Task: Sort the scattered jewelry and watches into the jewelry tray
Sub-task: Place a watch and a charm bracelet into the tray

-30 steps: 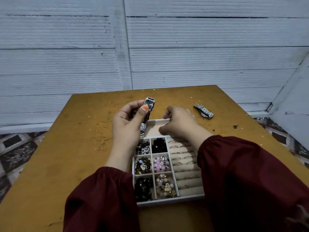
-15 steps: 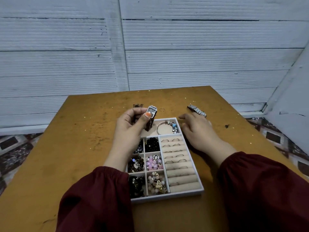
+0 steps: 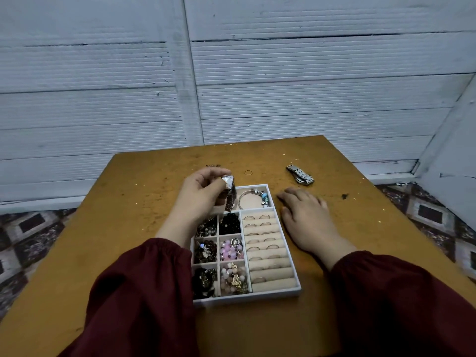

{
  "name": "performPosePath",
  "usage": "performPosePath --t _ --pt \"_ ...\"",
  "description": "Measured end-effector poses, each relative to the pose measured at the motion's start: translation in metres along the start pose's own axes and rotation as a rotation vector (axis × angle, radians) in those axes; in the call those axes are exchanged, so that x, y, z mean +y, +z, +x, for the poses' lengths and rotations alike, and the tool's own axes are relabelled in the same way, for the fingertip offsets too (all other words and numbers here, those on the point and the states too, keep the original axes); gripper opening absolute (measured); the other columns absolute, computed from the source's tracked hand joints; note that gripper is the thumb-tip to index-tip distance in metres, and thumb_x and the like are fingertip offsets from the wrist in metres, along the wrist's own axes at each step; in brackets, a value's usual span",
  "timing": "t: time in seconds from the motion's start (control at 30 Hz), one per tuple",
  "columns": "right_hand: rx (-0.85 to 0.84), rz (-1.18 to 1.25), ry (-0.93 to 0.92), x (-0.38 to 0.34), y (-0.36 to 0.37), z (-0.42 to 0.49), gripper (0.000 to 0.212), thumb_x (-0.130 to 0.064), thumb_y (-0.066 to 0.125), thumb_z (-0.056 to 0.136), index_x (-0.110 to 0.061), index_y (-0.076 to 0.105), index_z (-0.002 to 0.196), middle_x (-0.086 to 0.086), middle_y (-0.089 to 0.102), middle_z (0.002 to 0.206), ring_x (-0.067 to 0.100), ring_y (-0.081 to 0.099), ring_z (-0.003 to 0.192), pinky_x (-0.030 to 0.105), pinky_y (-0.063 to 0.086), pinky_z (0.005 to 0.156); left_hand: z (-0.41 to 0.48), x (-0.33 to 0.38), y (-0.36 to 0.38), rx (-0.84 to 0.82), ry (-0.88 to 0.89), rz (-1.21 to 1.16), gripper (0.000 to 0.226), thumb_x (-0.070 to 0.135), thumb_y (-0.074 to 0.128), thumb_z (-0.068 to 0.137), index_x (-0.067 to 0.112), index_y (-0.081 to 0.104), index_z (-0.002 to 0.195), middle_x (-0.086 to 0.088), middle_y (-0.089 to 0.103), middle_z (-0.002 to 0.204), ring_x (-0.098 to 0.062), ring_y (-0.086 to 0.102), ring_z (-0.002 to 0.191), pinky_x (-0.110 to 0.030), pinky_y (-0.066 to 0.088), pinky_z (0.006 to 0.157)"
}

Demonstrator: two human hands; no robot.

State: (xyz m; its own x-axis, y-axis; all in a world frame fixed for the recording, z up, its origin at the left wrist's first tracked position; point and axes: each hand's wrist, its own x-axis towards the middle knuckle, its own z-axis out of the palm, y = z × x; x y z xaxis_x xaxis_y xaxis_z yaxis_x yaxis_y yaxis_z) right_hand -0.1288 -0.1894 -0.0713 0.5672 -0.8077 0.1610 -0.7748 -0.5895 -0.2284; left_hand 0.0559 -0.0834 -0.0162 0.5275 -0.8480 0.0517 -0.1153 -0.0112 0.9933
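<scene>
Over the tray's [image 3: 244, 300] far compartment, the watch [image 3: 230, 194] is being lowered, pinched in the left hand's [image 3: 203, 193] fingers, while the right hand [image 3: 304, 215] has been withdrawn, fingers flat on the table [image 3: 128, 228], bracelet [image 3: 253, 199] already stowed.

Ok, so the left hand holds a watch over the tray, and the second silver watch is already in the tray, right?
Not quite: the left hand holds a watch over the tray, but the head view shows the second silver watch lying on the table, outside the tray.
</scene>
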Motion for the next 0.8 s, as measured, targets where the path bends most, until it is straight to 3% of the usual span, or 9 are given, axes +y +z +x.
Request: performPosePath --t 0.27,0.43,0.53,0.6,0.8 --pt "0.011 0.017 -0.004 0.000 0.000 0.000 0.042 -0.032 0.033 0.098 -0.029 0.042 0.140 -0.007 0.036 0.149 0.015 0.027 0.139 0.038 0.017 0.111 0.015 0.007 0.003 -0.068 -0.034 0.233 0.014 0.000 0.060 0.088 0.011 0.062 0.096 -0.005 0.060 0.071 -0.005 0.055 0.048 -0.017 0.045 0.047" --pt "0.013 0.015 -0.003 0.001 0.000 0.000 0.042 -0.032 0.033 0.098 -0.029 0.042 0.139 -0.007 0.036 0.148 0.016 0.027 0.138 0.038 0.017 0.112 0.023 0.006 0.006 -0.070 -0.041 0.407 0.019 0.000 0.059 0.090 0.019 0.057 0.086 -0.009 0.062 0.073 -0.016 0.058 0.058 -0.026 0.049 0.056" --pt "0.015 0.015 -0.004 0.001 0.000 0.000 0.042 -0.032 0.034 0.098 -0.029 0.043 0.138 -0.007 0.037 0.148 0.016 0.028 0.138 0.038 0.017 0.111 0.026 0.004 0.007 -0.097 -0.092 0.417 0.015 -0.002 0.058 0.089 0.012 0.058 0.092 -0.017 0.065 0.084 -0.021 0.062 0.064 -0.042 0.057 0.070" --pt "0.021 0.017 -0.003 0.001 0.001 0.000 0.042 -0.032 0.034 0.097 -0.028 0.044 0.138 -0.007 0.038 0.147 0.016 0.029 0.137 0.038 0.018 0.111 0.027 0.002 0.009 -0.110 -0.103 0.423 0.018 -0.004 0.057 0.089 0.013 0.059 0.087 -0.014 0.064 0.082 -0.024 0.063 0.067 -0.049 0.057 0.078" --pt "0.037 0.023 -0.010 0.001 0.001 -0.001 0.040 -0.031 0.035 0.097 -0.026 0.047 0.136 -0.006 0.042 0.143 0.016 0.032 0.134 0.039 0.019 0.109 0.034 -0.003 0.012 -0.054 -0.032 0.557 0.025 -0.003 0.063 0.084 0.021 0.059 0.078 0.001 0.058 0.073 -0.030 0.068 0.080 -0.044 0.056 0.081"
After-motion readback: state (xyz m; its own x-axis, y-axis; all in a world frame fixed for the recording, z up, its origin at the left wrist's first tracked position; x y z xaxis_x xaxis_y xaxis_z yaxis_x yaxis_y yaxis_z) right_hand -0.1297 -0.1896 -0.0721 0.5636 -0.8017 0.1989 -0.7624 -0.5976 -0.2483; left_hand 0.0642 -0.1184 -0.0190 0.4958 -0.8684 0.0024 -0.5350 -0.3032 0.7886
